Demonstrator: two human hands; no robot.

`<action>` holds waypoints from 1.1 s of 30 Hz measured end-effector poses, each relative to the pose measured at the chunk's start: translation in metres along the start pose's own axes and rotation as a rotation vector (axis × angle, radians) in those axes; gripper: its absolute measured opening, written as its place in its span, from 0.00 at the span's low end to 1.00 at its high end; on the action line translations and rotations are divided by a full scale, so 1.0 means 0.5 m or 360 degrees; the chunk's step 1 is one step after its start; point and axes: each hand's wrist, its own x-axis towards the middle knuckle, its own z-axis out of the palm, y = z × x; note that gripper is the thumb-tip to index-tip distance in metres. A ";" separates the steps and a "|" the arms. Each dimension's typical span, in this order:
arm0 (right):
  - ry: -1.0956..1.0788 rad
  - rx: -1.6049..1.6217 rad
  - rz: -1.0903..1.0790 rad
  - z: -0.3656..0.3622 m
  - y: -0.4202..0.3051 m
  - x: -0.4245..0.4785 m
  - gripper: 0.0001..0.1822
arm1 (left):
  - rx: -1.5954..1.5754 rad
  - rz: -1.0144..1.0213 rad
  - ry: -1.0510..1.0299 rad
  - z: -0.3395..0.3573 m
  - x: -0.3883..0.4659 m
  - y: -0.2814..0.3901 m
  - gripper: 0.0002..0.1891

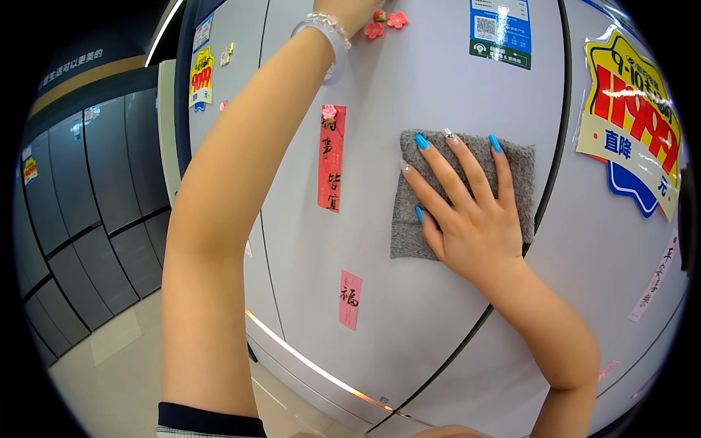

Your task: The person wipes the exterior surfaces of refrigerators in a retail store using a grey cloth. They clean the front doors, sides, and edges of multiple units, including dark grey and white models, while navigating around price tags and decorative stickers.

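Observation:
My right hand (473,216) lies flat with its fingers spread on a folded grey cloth (408,235), pressing it against the pale door of a refrigerator (427,328). Blue polish shows on several of its nails. My left arm reaches up across the door, with a pale bangle and a beaded bracelet at the wrist. Most of my left hand (356,13) is cut off by the top edge, so its fingers are hidden. Close beside it are red flower magnets (397,20). A red paper strip (331,164) with writing and a pink flower magnet hangs left of the cloth.
A pink paper tag (350,300) sits lower on the door. Blue labels (500,33) and a large yellow price sign (630,126) are stuck higher up. A dark gap (556,153) parts two doors. More grey refrigerators (109,180) stand at left above a tiled floor (118,378).

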 end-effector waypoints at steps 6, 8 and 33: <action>0.0039 0.0028 -0.0019 -0.004 -0.008 0.010 0.26 | 0.0462 0.0154 -0.0076 -0.025 0.031 -0.015 0.11; 0.0027 0.0020 -0.0015 -0.005 -0.008 0.009 0.26 | -0.0630 -0.0773 -0.0205 -0.034 0.023 0.036 0.11; 0.0034 0.0006 0.0011 -0.004 -0.010 0.005 0.25 | -0.0199 -0.0656 0.0086 -0.071 -0.163 -0.021 0.18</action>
